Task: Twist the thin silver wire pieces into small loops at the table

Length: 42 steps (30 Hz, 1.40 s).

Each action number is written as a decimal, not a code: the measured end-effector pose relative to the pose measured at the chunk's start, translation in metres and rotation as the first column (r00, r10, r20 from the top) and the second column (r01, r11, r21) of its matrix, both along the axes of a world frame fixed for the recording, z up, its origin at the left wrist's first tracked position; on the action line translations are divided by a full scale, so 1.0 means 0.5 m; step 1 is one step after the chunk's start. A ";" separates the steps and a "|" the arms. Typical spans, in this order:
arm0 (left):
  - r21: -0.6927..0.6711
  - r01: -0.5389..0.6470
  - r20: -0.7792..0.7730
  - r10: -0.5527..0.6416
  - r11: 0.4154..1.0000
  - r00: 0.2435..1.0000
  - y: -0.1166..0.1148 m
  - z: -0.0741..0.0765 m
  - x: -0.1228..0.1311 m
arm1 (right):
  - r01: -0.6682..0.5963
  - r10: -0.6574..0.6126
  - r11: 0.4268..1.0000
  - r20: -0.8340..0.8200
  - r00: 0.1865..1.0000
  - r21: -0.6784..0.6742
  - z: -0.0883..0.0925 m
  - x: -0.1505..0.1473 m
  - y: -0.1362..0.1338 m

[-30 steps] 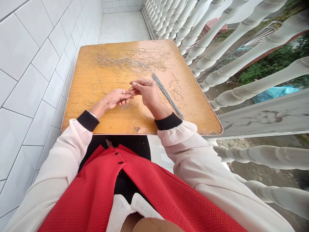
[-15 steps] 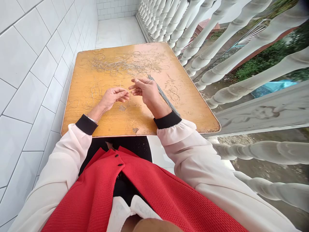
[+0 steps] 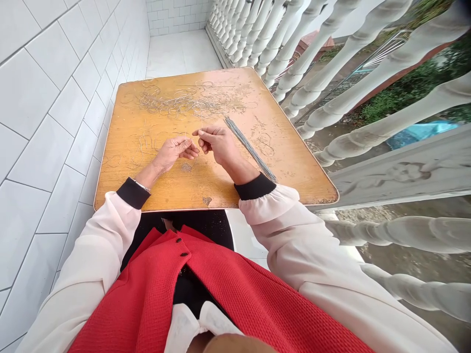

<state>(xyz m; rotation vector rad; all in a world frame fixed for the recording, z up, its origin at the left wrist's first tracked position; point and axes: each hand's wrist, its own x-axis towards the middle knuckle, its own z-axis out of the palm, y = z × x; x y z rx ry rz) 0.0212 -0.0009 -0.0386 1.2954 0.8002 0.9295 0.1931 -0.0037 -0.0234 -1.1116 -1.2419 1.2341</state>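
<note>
Over the middle of the wooden table (image 3: 169,189), my left hand (image 3: 179,148) pinches thumb to fingers on a thin wire, of which only faint parts show. My right hand (image 3: 213,142) is just beside it, its fingertips closed on what looks like the same thin wire. A tangled heap of thin wires (image 3: 176,101) lies beyond both hands. To the right of my right hand rests a bundle of straight grey wires (image 3: 250,148). A few short bent wires (image 3: 143,143) lie left of my left hand.
A white tiled wall (image 3: 47,122) runs close along the table's left side. White balusters (image 3: 309,93) stand along the right side. A loose loop of wire (image 3: 265,143) lies right of the grey bundle. Pale floor tiles (image 3: 184,51) show beyond the table.
The fingers of my right hand have closed and moved slightly left and down, nearer my left hand. My left hand has hardly moved. The view has shifted a little.
</note>
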 end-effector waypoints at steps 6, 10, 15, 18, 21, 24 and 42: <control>0.012 -0.023 0.019 0.022 1.000 1.000 0.005 -0.005 0.000 | 0.040 -0.038 0.999 -0.071 0.997 0.034 -0.002 0.004 0.008; -0.012 -0.092 0.053 0.093 0.996 0.994 0.012 -0.007 -0.001 | -0.019 0.008 0.999 -0.223 0.975 -0.051 -0.014 0.000 0.012; -0.054 -0.128 0.084 0.132 0.990 0.988 0.008 0.000 0.000 | -0.086 0.041 0.988 -0.314 0.949 -0.130 -0.023 -0.003 0.014; -0.079 -0.125 0.085 0.132 0.989 0.988 0.002 0.008 0.001 | -0.037 0.008 0.994 -0.274 0.962 -0.101 -0.020 0.000 0.011; -0.071 -0.095 0.058 0.100 0.993 0.993 -0.002 0.011 0.002 | -0.012 0.004 0.999 -0.185 0.983 -0.045 -0.015 0.002 0.006; -0.054 -0.070 0.019 0.071 0.996 0.997 -0.004 0.009 0.003 | -0.010 0.011 1.000 -0.101 0.995 0.009 -0.010 0.004 0.003; -0.031 -0.130 0.069 0.132 0.991 0.989 -0.004 -0.004 0.012 | -0.045 0.015 0.992 -0.241 0.970 -0.121 -0.005 -0.005 -0.005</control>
